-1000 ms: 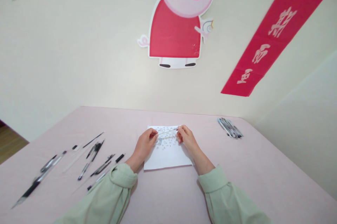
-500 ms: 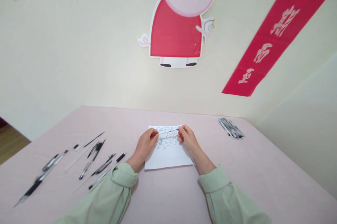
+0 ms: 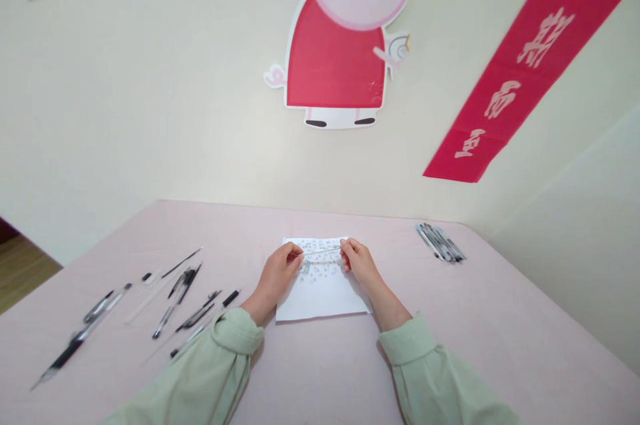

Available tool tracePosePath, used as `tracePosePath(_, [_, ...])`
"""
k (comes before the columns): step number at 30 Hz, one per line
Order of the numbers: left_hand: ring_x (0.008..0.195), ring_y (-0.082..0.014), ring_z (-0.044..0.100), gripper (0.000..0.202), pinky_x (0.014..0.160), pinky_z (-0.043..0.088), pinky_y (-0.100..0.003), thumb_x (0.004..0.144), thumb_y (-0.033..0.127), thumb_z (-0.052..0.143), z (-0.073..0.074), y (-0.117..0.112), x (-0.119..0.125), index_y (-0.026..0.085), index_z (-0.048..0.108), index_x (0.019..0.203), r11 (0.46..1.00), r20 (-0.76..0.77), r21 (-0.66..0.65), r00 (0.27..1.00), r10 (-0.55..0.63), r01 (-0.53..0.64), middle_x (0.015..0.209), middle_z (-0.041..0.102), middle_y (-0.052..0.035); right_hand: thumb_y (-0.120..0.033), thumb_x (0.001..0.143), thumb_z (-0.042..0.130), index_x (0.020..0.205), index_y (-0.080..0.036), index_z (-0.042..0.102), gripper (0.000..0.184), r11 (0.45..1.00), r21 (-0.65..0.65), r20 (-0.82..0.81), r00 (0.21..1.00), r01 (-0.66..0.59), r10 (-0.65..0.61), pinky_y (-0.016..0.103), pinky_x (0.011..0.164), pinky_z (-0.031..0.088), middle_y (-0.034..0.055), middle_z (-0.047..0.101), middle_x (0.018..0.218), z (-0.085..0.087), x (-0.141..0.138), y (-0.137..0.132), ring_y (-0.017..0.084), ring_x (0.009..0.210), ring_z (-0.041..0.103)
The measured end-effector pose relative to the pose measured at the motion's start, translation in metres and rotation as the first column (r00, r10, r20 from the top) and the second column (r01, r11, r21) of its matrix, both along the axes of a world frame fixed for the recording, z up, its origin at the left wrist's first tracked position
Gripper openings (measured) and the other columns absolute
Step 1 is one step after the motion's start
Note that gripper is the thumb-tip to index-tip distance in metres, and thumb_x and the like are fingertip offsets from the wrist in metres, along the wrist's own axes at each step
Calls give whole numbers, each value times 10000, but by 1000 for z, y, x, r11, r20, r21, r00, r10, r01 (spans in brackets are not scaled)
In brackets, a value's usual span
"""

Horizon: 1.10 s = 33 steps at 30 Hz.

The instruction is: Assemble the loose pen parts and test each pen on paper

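Note:
Above the upper part of a white sheet of paper [image 3: 320,302] with small printed or written marks, a slim pale pen refill [image 3: 323,252] stretches between my two hands. My left hand [image 3: 277,277] pinches its left end with thumb and fingers. At the other end, the fingers of my right hand [image 3: 361,266] are closed round it and hide its tip. Just below the refill, a faint pale line with a bluish left end crosses the paper; I cannot tell what it is.
Several loose pen parts, with black caps [image 3: 231,298], clear barrels and thin refills, lie spread on the pink tablecloth [image 3: 320,372] at left. A row of pens [image 3: 440,242] lies at the back right. Behind the table rises a wall with a pig cutout [image 3: 336,58] and a red banner [image 3: 500,98].
The dark stretch that showed on the refill beside my right hand is no longer visible. Both hands keep nearly the same place; the whole view has shifted slightly.

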State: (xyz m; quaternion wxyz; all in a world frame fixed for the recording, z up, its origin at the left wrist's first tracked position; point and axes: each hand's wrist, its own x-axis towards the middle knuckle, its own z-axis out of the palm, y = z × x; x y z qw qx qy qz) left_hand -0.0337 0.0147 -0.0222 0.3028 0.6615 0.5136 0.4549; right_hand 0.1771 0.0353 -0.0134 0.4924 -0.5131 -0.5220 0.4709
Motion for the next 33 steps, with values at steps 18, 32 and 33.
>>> tracePosePath(18, [779, -173, 610, 98, 745, 472, -299, 810, 278, 529, 2, -1, 0, 202, 590, 824, 1000, -35, 4, 999, -11, 11, 813, 662, -19, -518, 769, 594, 644, -197, 491, 360, 1000, 20, -59, 998, 10, -8, 188, 377, 350, -44, 528, 551, 3, -1, -2, 64, 395, 439])
tracePosePath(32, [798, -199, 579, 279, 736, 438, -320, 898, 339, 413, 5, -1, 0, 201, 599, 742, 994, -227, 93, 973, -34, 56, 788, 616, -46, -491, 778, 604, 652, -195, 507, 336, 999, 51, -63, 998, 7, -4, 192, 430, 362, -33, 555, 577, -1, 2, 0, 69, 436, 455])
tracePosePath(33, [793, -196, 576, 259, 732, 436, -316, 892, 333, 426, 5, -1, 0, 200, 594, 747, 994, -217, 92, 975, -39, 60, 792, 613, -45, -498, 776, 605, 647, -195, 505, 345, 999, 47, -59, 998, 10, -7, 192, 429, 360, -33, 554, 574, -1, 2, 0, 69, 433, 456])
